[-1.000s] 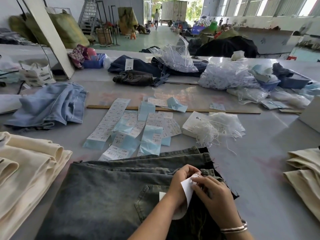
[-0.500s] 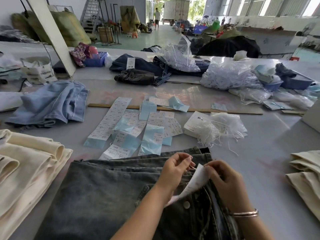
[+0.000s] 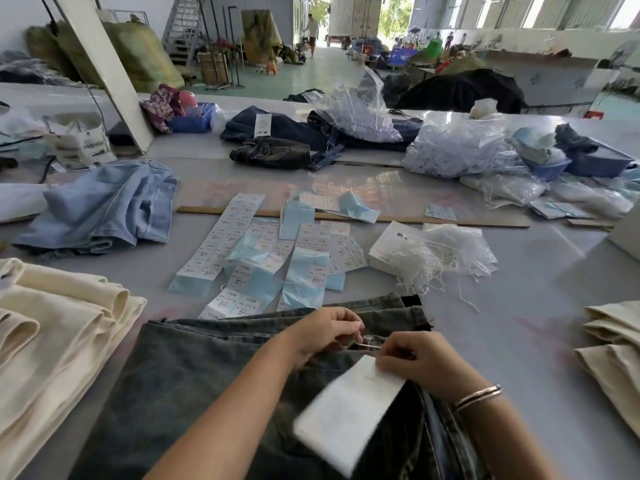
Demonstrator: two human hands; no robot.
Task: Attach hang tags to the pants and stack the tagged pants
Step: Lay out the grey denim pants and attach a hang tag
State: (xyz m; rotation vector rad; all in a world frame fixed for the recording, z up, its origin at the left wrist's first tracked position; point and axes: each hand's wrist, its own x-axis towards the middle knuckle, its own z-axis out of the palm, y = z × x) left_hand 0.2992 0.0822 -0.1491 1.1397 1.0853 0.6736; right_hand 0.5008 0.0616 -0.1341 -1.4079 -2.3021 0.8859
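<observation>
Now we pinch the string (image 3: 369,345) taut between left hand (image 3: 325,332) and right hand (image 3: 420,363) over the grey pants (image 3: 194,379) at six o'clock on the bench (image 3: 540,317); hang tag (image 3: 346,414) dangles; we should cinch gently.

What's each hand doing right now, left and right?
Left hand: fingers curled, pinching the tag string at the grey jeans waistband.
Right hand: curled, pinching the same string beside the white hang tag.

Single head-worn wide-angle view, facing forward and downward. Hands (image 3: 374,344) are close, at 6 o'clock; the grey work surface (image 3: 519,306) extends toward 12 o'clock.
</observation>
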